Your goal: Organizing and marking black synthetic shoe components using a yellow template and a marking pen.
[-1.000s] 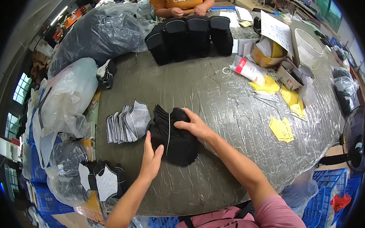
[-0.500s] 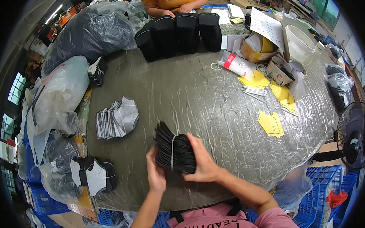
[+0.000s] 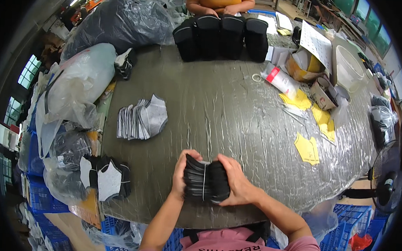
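I note left hand and right hand gripping the black fabric bundle either side of its white band; I judge it light, soft, best held there.

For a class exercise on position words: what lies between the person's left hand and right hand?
The head view shows a black bundle, tied with a pale band, between the left hand and the right hand, both touching it.
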Action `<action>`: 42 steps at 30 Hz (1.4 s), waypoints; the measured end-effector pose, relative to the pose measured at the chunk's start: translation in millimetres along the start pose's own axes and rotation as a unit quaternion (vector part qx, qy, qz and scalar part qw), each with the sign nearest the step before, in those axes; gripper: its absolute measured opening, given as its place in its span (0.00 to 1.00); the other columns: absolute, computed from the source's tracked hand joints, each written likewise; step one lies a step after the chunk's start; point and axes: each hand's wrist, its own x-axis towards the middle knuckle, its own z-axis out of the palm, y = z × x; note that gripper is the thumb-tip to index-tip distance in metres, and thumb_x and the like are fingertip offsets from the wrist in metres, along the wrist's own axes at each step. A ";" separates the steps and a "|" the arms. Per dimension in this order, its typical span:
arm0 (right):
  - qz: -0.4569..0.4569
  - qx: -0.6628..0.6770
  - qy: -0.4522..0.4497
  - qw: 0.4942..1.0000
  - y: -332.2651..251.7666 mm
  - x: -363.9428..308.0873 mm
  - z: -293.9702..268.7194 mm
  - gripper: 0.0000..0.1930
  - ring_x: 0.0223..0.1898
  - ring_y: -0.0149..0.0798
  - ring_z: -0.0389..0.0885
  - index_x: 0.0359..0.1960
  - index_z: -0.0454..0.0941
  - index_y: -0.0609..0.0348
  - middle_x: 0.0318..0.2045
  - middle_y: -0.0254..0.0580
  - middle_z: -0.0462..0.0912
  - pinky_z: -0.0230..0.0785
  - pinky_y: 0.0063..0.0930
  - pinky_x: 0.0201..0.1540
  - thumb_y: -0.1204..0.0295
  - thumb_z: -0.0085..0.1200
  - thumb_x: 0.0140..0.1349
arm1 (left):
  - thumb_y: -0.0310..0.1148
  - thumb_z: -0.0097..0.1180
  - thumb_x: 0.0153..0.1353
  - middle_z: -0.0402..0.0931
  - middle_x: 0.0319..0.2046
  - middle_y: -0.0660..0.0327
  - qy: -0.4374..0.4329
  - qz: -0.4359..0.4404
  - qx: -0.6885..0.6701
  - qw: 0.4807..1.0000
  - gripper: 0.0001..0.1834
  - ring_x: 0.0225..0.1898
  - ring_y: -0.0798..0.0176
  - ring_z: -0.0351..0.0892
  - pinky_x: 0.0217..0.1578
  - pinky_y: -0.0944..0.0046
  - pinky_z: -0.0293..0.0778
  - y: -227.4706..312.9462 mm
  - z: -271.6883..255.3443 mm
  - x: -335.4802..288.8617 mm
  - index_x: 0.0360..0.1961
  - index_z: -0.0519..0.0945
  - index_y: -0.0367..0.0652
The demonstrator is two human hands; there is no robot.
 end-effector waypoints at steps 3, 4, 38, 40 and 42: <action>0.071 0.157 0.045 0.984 22.2 -12.5 -2.2 0.67 0.68 0.55 0.61 0.75 0.44 0.62 0.65 0.57 0.60 0.53 0.43 0.71 0.63 0.79 0.33 | 0.46 0.38 0.74 0.73 0.51 0.56 -0.049 0.019 0.010 0.999 0.22 0.55 0.61 0.71 0.60 0.61 0.65 9.7 23.7 7.2 0.55 0.71 0.39; 0.105 0.222 0.081 0.966 26.3 -14.9 -3.5 0.68 0.67 0.51 0.63 0.75 0.44 0.61 0.64 0.54 0.61 0.55 0.41 0.70 0.64 0.80 0.33 | 0.48 0.39 0.73 0.72 0.56 0.52 -0.081 0.037 -0.008 0.996 0.26 0.59 0.59 0.70 0.63 0.60 0.64 14.9 33.3 10.3 0.60 0.69 0.38; 0.367 0.559 0.267 0.694 51.8 -32.0 -33.1 0.69 0.73 0.46 0.57 0.76 0.44 0.62 0.72 0.47 0.56 0.50 0.43 0.74 0.55 0.78 0.33 | 0.14 0.55 0.53 0.68 0.60 0.39 0.029 0.194 0.388 0.901 0.27 0.60 0.42 0.73 0.57 0.54 0.73 -61.5 77.0 12.0 0.57 0.70 0.30; 0.372 0.620 0.280 0.631 41.5 -20.4 -40.3 0.65 0.72 0.45 0.60 0.76 0.46 0.58 0.71 0.46 0.59 0.51 0.41 0.74 0.63 0.76 0.34 | 0.14 0.53 0.54 0.69 0.58 0.40 0.048 0.246 0.308 0.918 0.27 0.58 0.43 0.73 0.57 0.52 0.72 -70.7 79.2 9.6 0.57 0.68 0.30; 0.363 0.617 0.297 0.632 41.4 -20.0 -37.5 0.63 0.69 0.42 0.64 0.76 0.48 0.57 0.67 0.43 0.66 0.55 0.38 0.72 0.67 0.74 0.35 | 0.16 0.51 0.55 0.70 0.56 0.42 0.022 0.329 0.436 0.837 0.25 0.55 0.43 0.73 0.58 0.49 0.71 -61.5 77.7 2.2 0.56 0.69 0.31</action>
